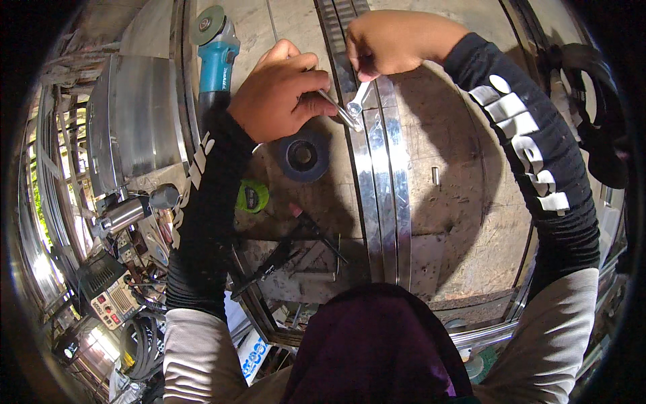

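Observation:
My right hand (397,42) reaches in from the upper right, its fingers closed on a shiny wrench (361,95). The wrench's ring end points down over a pair of long, bright metal bars (387,182). My left hand (279,94) is closed too, pinching a slim metal rod (340,111) between thumb and fingers. The rod's lower tip meets or nearly meets the wrench's ring end at the bars; whether they touch I cannot tell. What lies under that ring end is too small to make out.
Left of my left hand lies a teal angle grinder (215,64). A flap disc (303,156), a lime-green round object (252,196) and a torch with a pink tip (306,219) rest on the worktop (457,256). A welding machine (111,299) stands at lower left.

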Motion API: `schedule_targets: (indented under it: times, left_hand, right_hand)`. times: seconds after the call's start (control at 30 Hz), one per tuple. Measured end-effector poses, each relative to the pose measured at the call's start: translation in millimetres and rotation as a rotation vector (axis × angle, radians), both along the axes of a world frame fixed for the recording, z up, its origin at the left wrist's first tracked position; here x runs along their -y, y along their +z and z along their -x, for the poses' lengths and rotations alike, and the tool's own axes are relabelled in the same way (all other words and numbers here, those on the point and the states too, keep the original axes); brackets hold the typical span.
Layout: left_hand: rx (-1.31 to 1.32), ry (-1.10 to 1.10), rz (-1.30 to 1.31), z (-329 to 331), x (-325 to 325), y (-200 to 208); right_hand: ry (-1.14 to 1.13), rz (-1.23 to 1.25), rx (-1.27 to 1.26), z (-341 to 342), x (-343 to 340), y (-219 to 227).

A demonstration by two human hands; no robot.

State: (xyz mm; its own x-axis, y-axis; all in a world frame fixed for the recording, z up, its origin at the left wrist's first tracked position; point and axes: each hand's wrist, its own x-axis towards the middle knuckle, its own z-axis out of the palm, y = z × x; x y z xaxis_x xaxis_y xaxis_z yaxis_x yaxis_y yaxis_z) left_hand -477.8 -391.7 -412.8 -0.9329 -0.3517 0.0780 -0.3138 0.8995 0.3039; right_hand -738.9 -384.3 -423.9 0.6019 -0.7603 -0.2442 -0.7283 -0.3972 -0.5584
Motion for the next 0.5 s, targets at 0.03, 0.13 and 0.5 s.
schedule_targets:
  times: [0.03,0.13,0.5]
  left_hand:
    - [-0.023,-0.016,0.002,1.0,0.8,-0.6]
    - [-0.089,-0.035,0.008,2.6,0.8,-3.6]
    - [-0.109,-0.025,-0.014,1.2,1.9,-4.3]
  right_hand:
    - [0.029,0.004,-0.017,-3.5,4.3,0.2]
    - [0.191,-0.003,-0.072,-9.8,27.4,-0.5]
    - [-0.338,0.029,0.212,19.6,-61.4,-21.0]
